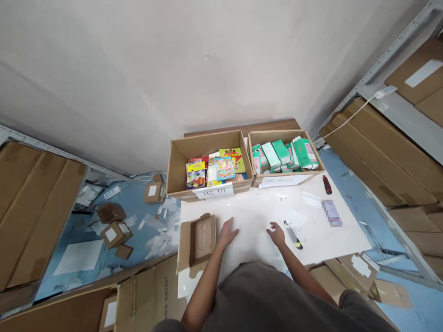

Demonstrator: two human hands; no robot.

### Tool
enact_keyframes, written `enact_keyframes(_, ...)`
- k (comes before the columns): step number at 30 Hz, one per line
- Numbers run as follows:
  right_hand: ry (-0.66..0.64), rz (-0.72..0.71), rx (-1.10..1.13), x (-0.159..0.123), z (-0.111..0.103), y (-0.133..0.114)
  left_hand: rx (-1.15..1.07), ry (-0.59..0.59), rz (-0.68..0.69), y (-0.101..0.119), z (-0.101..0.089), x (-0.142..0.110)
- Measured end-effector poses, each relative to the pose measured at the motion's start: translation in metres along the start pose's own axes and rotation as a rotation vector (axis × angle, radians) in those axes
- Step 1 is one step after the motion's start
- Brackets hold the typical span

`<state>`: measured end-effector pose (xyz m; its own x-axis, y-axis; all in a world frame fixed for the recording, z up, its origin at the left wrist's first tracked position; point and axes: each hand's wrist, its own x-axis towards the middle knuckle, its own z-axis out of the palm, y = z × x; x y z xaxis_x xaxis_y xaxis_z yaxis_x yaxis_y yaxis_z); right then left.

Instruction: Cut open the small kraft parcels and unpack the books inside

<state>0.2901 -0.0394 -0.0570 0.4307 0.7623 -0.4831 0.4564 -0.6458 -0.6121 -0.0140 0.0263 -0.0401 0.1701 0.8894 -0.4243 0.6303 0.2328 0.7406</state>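
My left hand is over the white table with its fingers apart and nothing in it. Just left of it is a small open cardboard box, its flaps spread. My right hand hovers over the table too, fingers loosely curled but apart, holding nothing. Close to its right lies a utility knife with a black and yellow end. Behind the hands stand two larger cartons: one carton contains colourful booklets, the other carton green, white and pink small boxes. Both have handwritten paper labels on the front.
A red and black cutter and a blurred-out purple item lie at the table's right. Shelves of cardboard boxes flank both sides. Small boxes and paper scraps litter the blue floor at left.
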Motion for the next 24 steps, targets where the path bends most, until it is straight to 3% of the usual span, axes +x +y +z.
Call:
enact_keyframes(3,0.009,0.030,-0.254,-0.029,0.018,0.056,0.225,0.093,-0.166,-0.024,0.046,-0.018)
enact_keyframes(7,0.082,-0.041,-0.324,-0.038,0.038,0.076,0.234,0.199,-0.153,-0.038,0.073,-0.030)
enact_keyframes(11,0.029,-0.009,-0.134,-0.032,0.050,0.057,0.047,0.115,-0.034,-0.028,0.087,-0.030)
enact_keyframes(16,-0.274,-0.126,0.432,-0.044,0.062,-0.004,-0.108,0.032,0.095,0.005,0.096,-0.038)
enact_keyframes(18,-0.369,-0.127,0.632,-0.056,0.059,-0.036,-0.198,0.012,0.163,0.018,0.083,-0.050)
enact_keyframes(20,-0.391,-0.128,0.747,-0.067,0.052,-0.071,-0.324,0.006,0.255,0.026,0.055,-0.069)
enact_keyframes(22,-0.357,-0.169,0.804,-0.079,0.045,-0.109,-0.422,0.056,0.352,0.025,0.012,-0.093)
enact_keyframes(24,-0.310,-0.235,0.837,-0.091,0.046,-0.146,-0.354,0.209,0.377,0.010,-0.037,-0.118)
